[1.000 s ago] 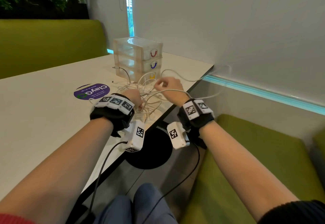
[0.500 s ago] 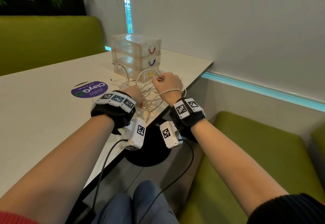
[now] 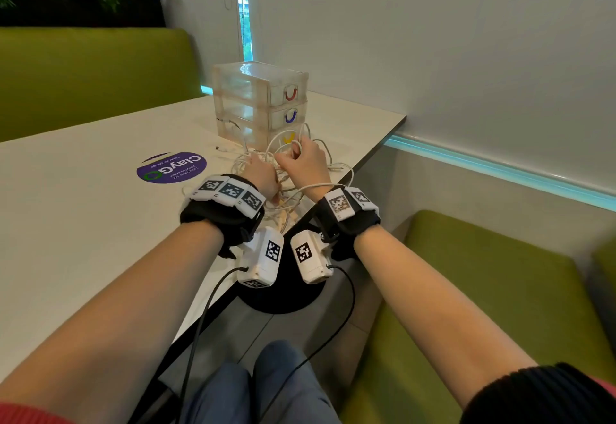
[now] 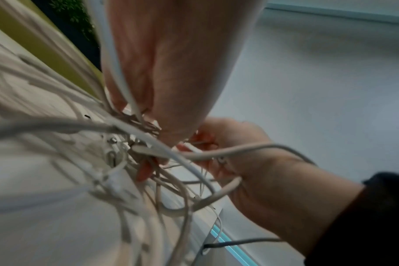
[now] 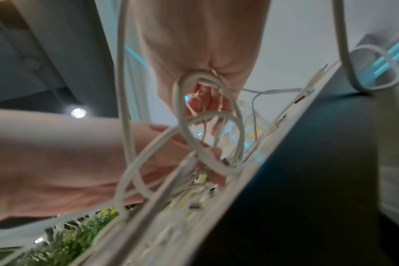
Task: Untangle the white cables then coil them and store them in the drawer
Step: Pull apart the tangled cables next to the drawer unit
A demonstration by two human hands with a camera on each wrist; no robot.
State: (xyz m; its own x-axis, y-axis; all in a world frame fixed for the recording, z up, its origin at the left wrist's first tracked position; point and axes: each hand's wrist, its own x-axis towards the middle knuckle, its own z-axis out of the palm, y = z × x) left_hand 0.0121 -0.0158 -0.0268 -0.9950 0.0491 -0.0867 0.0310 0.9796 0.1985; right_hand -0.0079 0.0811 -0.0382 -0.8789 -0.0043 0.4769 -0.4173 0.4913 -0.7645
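A tangle of white cables lies near the table's right edge, in front of a clear three-drawer unit with red, blue and yellow handles; all drawers are closed. My left hand is sunk into the tangle, its fingers curled round several strands. Close beside it, my right hand is raised slightly and pinches a looped cable in front of the yellow handle. One strand drapes over my right wrist. In the wrist views my fingertips are partly hidden by cables.
A white table carries a round purple sticker left of the tangle. The table edge runs just right of the cables, with a green bench below. A black pedestal base stands under the table.
My right hand has moved left and forward over the tangle, closing on the left hand. The cable that stretched out past the table edge has been drawn in. The left hand has barely shifted.
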